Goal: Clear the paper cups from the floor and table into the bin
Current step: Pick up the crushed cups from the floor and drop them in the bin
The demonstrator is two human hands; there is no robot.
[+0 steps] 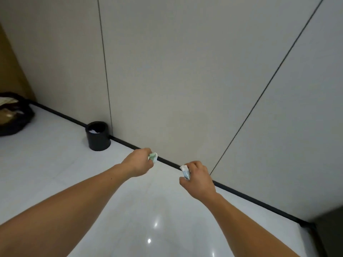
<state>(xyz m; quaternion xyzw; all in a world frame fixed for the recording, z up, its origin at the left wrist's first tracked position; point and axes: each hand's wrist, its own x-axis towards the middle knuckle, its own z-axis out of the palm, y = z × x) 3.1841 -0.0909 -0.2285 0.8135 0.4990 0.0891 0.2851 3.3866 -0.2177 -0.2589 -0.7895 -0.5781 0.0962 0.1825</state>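
Both arms reach forward over the white floor. My left hand (138, 162) grips a crumpled paper cup with green print (153, 156); only its rim end shows past my fingers. My right hand (197, 178) grips a second crushed paper cup, white with blue print (185, 171), mostly hidden in the fist. A small black round bin (98, 139) stands on the floor against the wall, ahead and to the left of my left hand. White paper lies inside it.
A grey panelled wall (185, 80) with a black skirting strip (241, 193) runs across in front of me. A black bag (14, 115) with papers lies on the floor at the far left. A dark object (330, 227) fills the lower right corner.
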